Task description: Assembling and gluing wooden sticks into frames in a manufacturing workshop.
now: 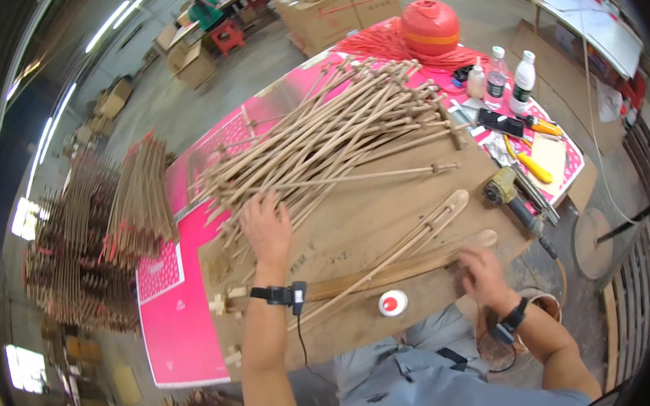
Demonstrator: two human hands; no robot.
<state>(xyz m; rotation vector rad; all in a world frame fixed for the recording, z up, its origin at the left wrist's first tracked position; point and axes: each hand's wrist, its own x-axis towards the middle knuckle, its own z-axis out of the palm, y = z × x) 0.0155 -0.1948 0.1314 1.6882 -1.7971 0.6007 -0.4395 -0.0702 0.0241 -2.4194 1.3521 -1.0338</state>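
My left hand (267,229) reaches over the near left part of a heap of thin wooden sticks (317,128). Its fingers are bent at one long stick (370,176) with a small knob near its right end, which lies across the near side of the heap. My right hand (485,275) is at the near right edge of the brown board, its fingers loosely curled and apart, with nothing visible in them. Beside it are long wooden pieces with a rounded end (483,239). Another long, looped-end wooden piece (452,207) lies slanting beyond them.
A white bottle with a red tip (392,302) stands near me on the brown cardboard (354,327). At right lie a power tool (510,195), yellow-handled pliers (534,167), a phone (500,122) and bottles (496,74). Red twine (430,27) sits at the back; stick bundles (138,191) stand left.
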